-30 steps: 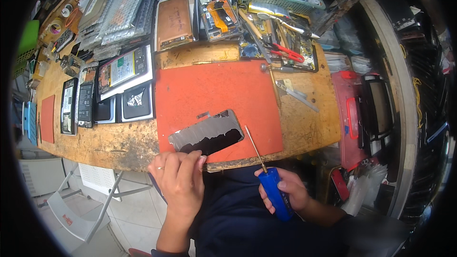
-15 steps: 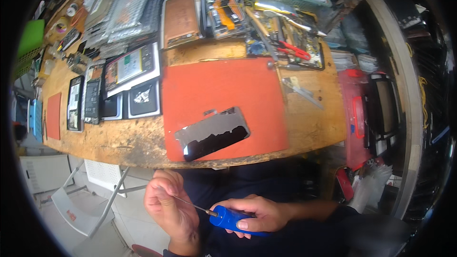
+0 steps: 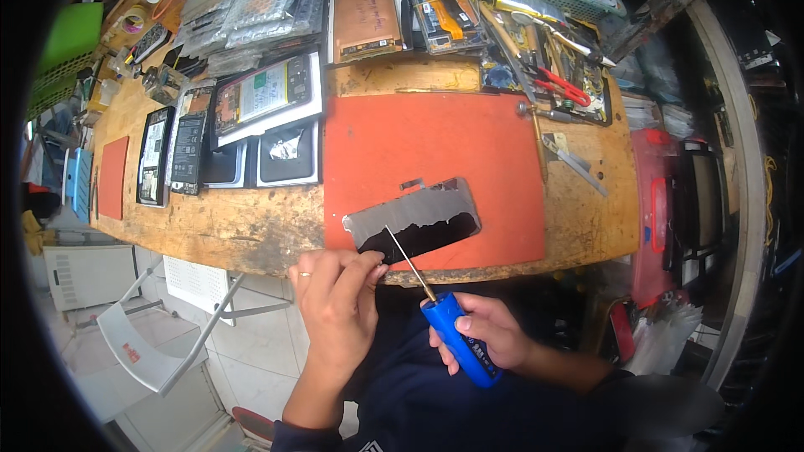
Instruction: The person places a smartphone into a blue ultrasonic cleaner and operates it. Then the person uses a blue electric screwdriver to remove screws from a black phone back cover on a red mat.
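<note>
A phone screen (image 3: 431, 230) lies tilted on the orange mat, with a ragged grey layer along its far half and glossy black along its near half. At its near left edge, my left hand (image 3: 339, 301) has its thumb and fingers pinched together, seemingly on the screen's rim. Wrapped round the handle of a blue cordless tool (image 3: 462, 339) is my right hand (image 3: 494, 335). The tool's long thin metal rod points up and left over the screen, its tip by the grey layer. Whether the tip touches cannot be told.
An orange mat (image 3: 419, 134) covers the bench's middle. To the left lie opened phones and tablets (image 3: 260, 96); bubble-wrapped stacks (image 3: 268, 8) stand behind. Tweezers (image 3: 574, 163) and red-handled pliers (image 3: 565, 88) lie right of the mat, below a teal basket (image 3: 578, 4).
Both hands have moved up from my lap to the bench edge. My left hand has left the tool's rod for the screen, and the tool now points over the screen.
</note>
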